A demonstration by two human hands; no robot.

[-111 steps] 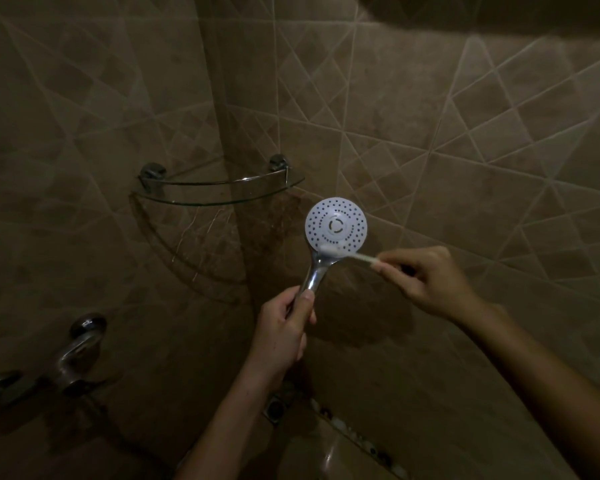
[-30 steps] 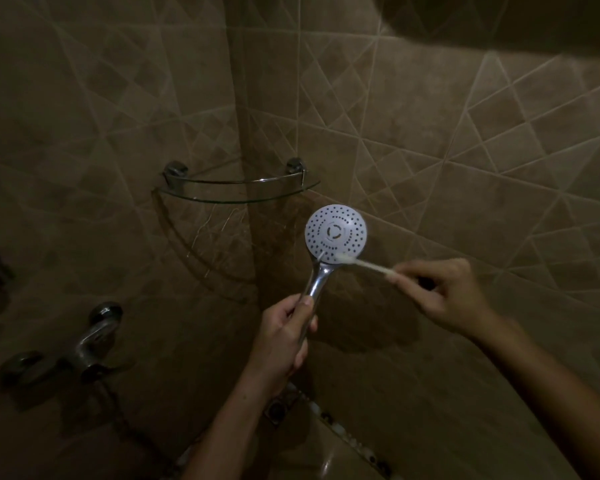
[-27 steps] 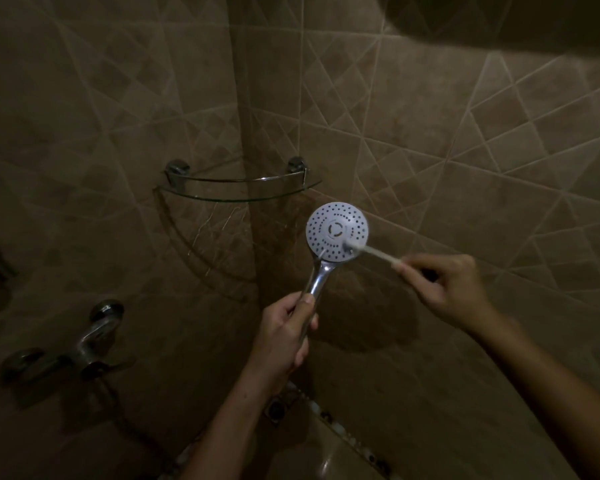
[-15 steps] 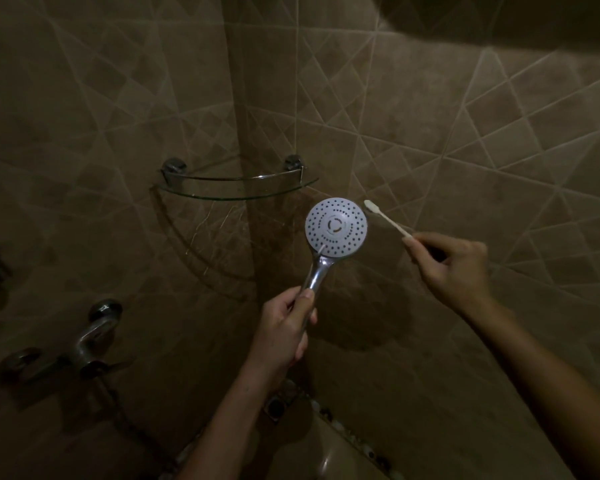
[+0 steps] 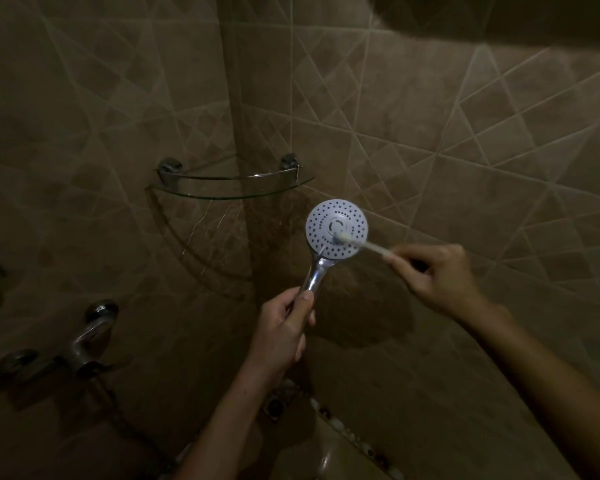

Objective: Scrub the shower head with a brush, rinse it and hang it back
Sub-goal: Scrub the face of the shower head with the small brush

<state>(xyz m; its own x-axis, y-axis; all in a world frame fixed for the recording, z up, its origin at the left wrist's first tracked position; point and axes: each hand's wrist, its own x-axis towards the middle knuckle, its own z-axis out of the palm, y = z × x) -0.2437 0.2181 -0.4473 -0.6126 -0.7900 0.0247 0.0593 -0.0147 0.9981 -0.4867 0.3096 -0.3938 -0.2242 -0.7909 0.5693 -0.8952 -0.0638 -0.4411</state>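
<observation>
A round white shower head (image 5: pixel 326 216) with small dark holes faces me in the middle of the view, on a chrome handle. My left hand (image 5: pixel 283 332) grips that handle from below and holds it upright. My right hand (image 5: pixel 437 278) holds a thin white toothbrush (image 5: pixel 368 244) by its handle, off to the right of the head. The brush's bristle end lies on the face of the shower head, just right of its centre. The far end of the brush handle is hidden in my fingers.
A glass corner shelf (image 5: pixel 232 188) with chrome brackets is fixed to the tiled walls just above and left of the shower head. A chrome tap mixer (image 5: pixel 84 344) sticks out of the left wall. A floor drain (image 5: pixel 276 407) lies below my left arm.
Half a second ago the brush was lifted off, up and right of the head. It has come back down onto the face near the centre. My left hand has kept the head steady.
</observation>
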